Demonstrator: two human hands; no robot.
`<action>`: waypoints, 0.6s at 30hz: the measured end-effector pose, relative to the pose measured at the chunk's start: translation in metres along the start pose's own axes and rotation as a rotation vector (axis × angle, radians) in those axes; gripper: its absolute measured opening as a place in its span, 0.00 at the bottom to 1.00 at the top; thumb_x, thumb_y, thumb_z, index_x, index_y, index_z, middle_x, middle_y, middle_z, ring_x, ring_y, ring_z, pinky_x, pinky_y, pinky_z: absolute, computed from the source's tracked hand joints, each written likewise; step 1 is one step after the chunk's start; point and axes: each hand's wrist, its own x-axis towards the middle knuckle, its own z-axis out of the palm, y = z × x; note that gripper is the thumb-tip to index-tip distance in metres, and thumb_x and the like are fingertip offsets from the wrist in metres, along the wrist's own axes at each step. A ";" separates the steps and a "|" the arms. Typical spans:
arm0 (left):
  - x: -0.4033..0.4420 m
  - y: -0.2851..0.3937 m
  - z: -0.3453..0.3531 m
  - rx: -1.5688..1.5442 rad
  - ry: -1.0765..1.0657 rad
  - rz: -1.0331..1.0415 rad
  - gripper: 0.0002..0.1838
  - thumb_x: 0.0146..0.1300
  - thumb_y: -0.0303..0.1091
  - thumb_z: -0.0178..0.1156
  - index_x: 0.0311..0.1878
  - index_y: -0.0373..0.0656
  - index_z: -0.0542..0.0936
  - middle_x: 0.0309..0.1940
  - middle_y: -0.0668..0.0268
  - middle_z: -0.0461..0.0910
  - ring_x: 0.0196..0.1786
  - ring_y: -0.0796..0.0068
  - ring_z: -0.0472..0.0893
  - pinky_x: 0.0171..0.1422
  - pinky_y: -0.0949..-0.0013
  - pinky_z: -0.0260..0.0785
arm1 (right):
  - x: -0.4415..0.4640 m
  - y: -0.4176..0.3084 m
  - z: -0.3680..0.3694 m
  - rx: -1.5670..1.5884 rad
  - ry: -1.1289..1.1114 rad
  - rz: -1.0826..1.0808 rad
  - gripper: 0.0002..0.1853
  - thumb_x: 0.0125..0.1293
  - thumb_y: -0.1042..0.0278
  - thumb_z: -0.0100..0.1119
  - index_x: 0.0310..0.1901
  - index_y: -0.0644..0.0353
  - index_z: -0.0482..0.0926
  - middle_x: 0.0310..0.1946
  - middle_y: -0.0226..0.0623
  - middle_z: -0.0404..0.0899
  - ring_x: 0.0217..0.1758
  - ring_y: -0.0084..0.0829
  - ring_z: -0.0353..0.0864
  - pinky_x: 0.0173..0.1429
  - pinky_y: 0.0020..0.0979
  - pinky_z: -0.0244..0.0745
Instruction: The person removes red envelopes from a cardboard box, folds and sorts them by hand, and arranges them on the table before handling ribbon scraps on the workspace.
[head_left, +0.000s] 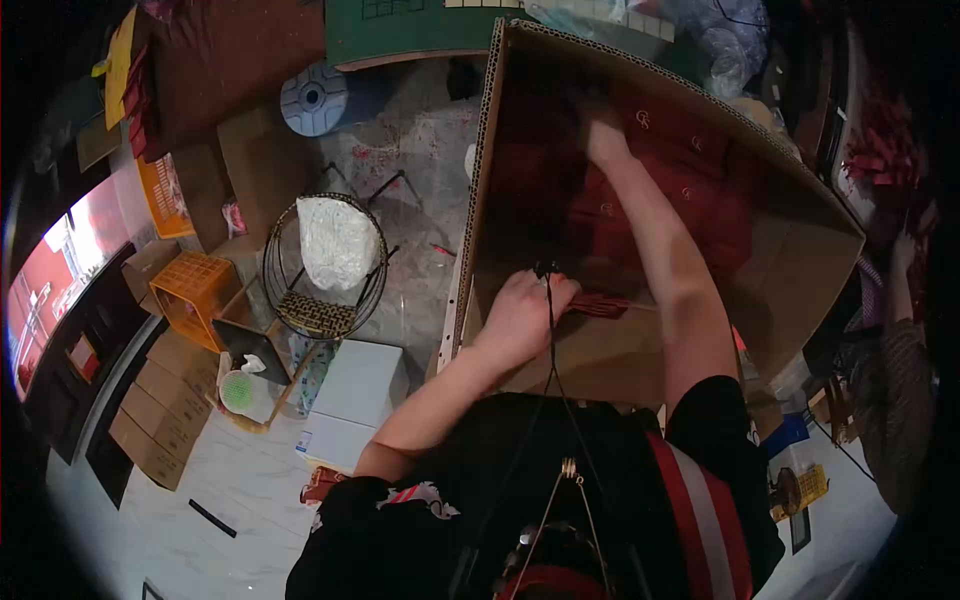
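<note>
A large open cardboard carton (800, 310) stands in front of me, its inside in deep shadow. Red boxes (665, 205) with small pale emblems are stacked in it. My right hand (598, 130) reaches far into the carton beside the upper red boxes; darkness and blur hide its fingers. Nearer to me, my left hand (525, 315) is closed at the carton's near side. A bundle of thin red strips (602, 304) juts out from its fingers to the right, partly hidden by the hand. A black cord (552, 350) hangs in front of that hand.
To the left are a round wicker chair (325, 312) with a white cushion, an orange crate (190, 290), stacked brown cartons (160, 415) and a white box (355, 390). A blue round stool (313, 98) stands farther back. At the right, another person's arm (905, 270) is near red items.
</note>
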 end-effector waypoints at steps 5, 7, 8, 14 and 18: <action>0.004 0.001 0.003 -0.026 -0.013 -0.016 0.13 0.52 0.26 0.58 0.43 0.42 0.76 0.32 0.57 0.78 0.36 0.53 0.77 0.42 0.55 0.69 | 0.033 0.009 0.012 -0.441 -0.076 -0.023 0.21 0.65 0.59 0.54 0.55 0.62 0.77 0.54 0.49 0.76 0.64 0.47 0.67 0.67 0.46 0.64; 0.005 0.004 0.001 0.057 -0.076 -0.061 0.12 0.53 0.28 0.57 0.43 0.43 0.77 0.30 0.57 0.77 0.35 0.53 0.76 0.42 0.55 0.69 | 0.039 0.008 0.020 -0.495 -0.185 0.026 0.22 0.66 0.60 0.53 0.58 0.63 0.75 0.55 0.49 0.75 0.65 0.47 0.66 0.67 0.47 0.64; 0.003 0.004 0.002 0.063 -0.081 -0.063 0.12 0.53 0.28 0.57 0.43 0.43 0.77 0.30 0.57 0.77 0.35 0.53 0.76 0.42 0.55 0.69 | 0.035 0.007 0.026 -0.552 -0.109 0.004 0.24 0.67 0.61 0.51 0.62 0.62 0.71 0.57 0.49 0.73 0.65 0.46 0.66 0.67 0.47 0.65; 0.001 -0.002 0.016 0.036 -0.032 0.017 0.14 0.53 0.27 0.55 0.45 0.45 0.77 0.32 0.57 0.77 0.37 0.54 0.75 0.46 0.55 0.68 | 0.042 0.025 0.041 -0.467 -0.222 0.169 0.31 0.69 0.62 0.48 0.71 0.62 0.57 0.66 0.49 0.64 0.68 0.44 0.64 0.68 0.46 0.64; -0.002 0.001 0.014 0.047 -0.050 0.044 0.17 0.51 0.24 0.55 0.47 0.42 0.77 0.35 0.56 0.78 0.38 0.52 0.76 0.45 0.55 0.69 | 0.052 0.056 0.078 -0.209 -0.133 0.207 0.30 0.71 0.60 0.47 0.71 0.62 0.58 0.67 0.48 0.62 0.67 0.43 0.65 0.68 0.46 0.63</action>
